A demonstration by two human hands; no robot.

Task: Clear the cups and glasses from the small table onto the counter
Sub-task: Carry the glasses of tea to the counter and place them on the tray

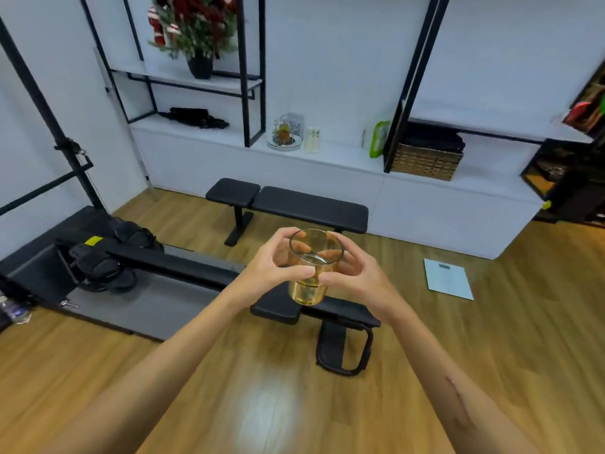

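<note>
I hold an amber-tinted glass (311, 290) upright in mid-air above the floor, in the middle of the view. My left hand (275, 267) wraps its left side and my right hand (357, 273) its right side, thumbs meeting on the near wall. The long white counter (347, 158) runs along the far wall. On it stand a white cup (312, 139) and a clear dome over an amber item on a plate (284, 134). The small table is not in view.
Two black padded benches (294, 204) (314, 311) stand on the wooden floor between me and the counter. A rowing machine (108, 257) lies at left, a scale (448, 279) on the floor at right. A woven basket (425, 162) and a green bag (378, 139) sit on the counter.
</note>
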